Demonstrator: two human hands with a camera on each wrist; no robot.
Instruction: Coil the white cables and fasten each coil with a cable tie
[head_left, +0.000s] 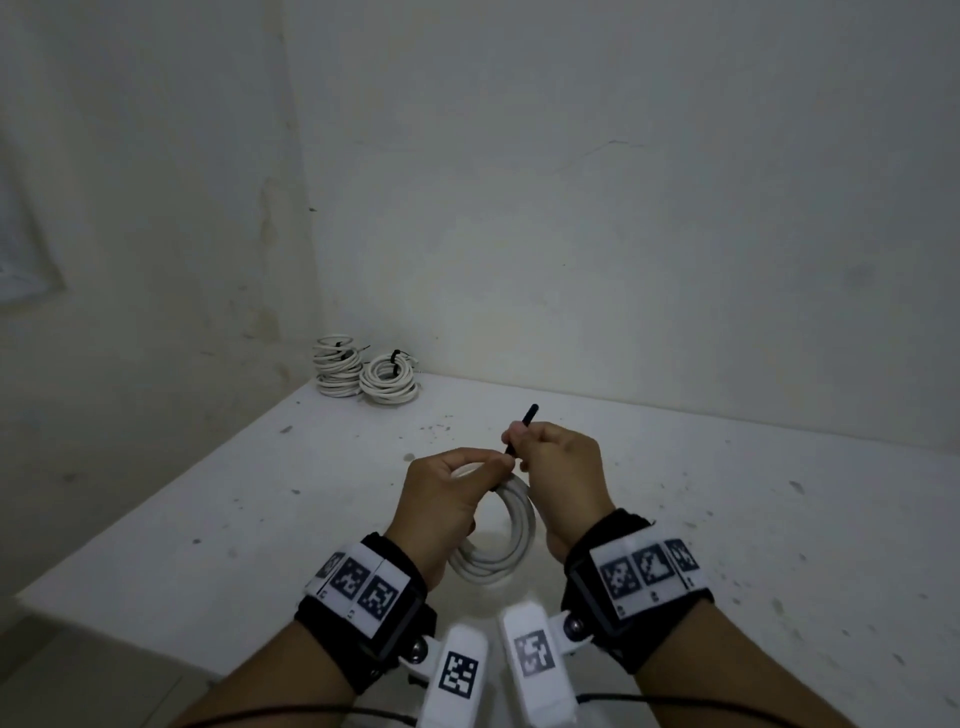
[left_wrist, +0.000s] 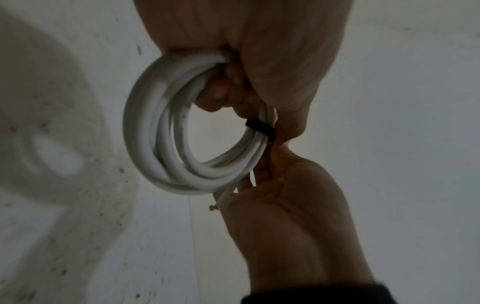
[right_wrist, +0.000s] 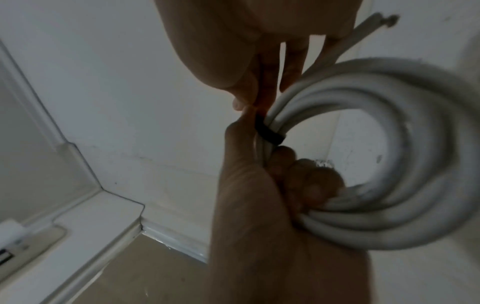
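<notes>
A white cable coil (head_left: 511, 535) hangs upright between my two hands above the table. My left hand (head_left: 447, 499) grips the coil's top, fingers curled through the loop (left_wrist: 166, 131). A black cable tie (head_left: 522, 428) is wrapped around the coil's strands (left_wrist: 261, 130) (right_wrist: 269, 133). My right hand (head_left: 558, 467) pinches the tie's free tail, which sticks up past the fingers. A loose cable end (right_wrist: 374, 24) with bare metal tip pokes out beside the right hand (right_wrist: 259, 41).
Two stacks of tied white coils (head_left: 337, 371) (head_left: 389, 384) sit in the far left corner of the white table (head_left: 727, 519), against the wall. The table's left edge (head_left: 156, 493) drops to the floor.
</notes>
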